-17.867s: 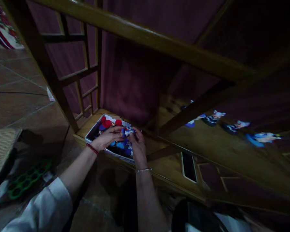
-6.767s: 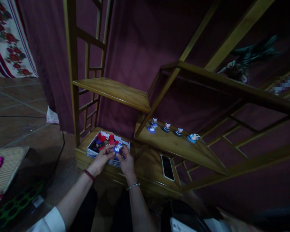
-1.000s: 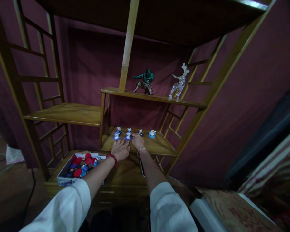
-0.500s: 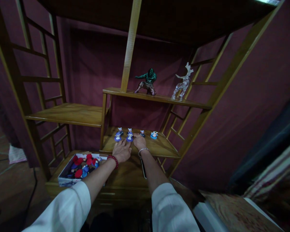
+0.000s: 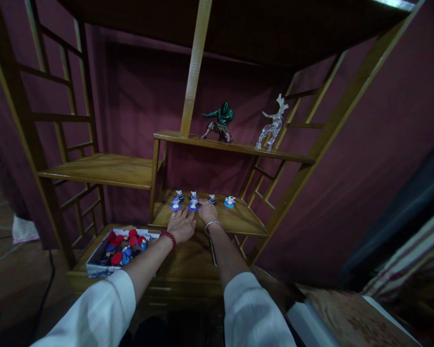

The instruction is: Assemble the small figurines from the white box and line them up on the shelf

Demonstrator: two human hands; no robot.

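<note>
My left hand [image 5: 181,226], with a red bead bracelet, lies at the front edge of the lower shelf, fingers stretched out. Its fingertips reach just below two small figurines on purple bases: the left purple figurine [image 5: 175,204] and the right purple figurine [image 5: 193,205]. My right hand [image 5: 207,212], wearing a silver bangle, has curled fingers closed at the right side of the right purple figurine; the exact contact is partly hidden. Behind stand small dark figurines, one at the left [image 5: 180,195], one in the middle [image 5: 193,194] and one at the right [image 5: 212,198]. A blue-based figurine [image 5: 229,202] stands farther right.
An open box [image 5: 94,271] of figurines with red and blue bases sits lower left. On the shelf board [image 5: 238,148] above are a green-and-bronze crouching statue [image 5: 220,123] and a clear deer figure [image 5: 273,124]. A dark flat object [image 5: 213,250] lies beneath my right forearm.
The view shifts very slightly. Both hands stay in nearly the same place by the right purple figurine, and the figurines keep their arrangement.
</note>
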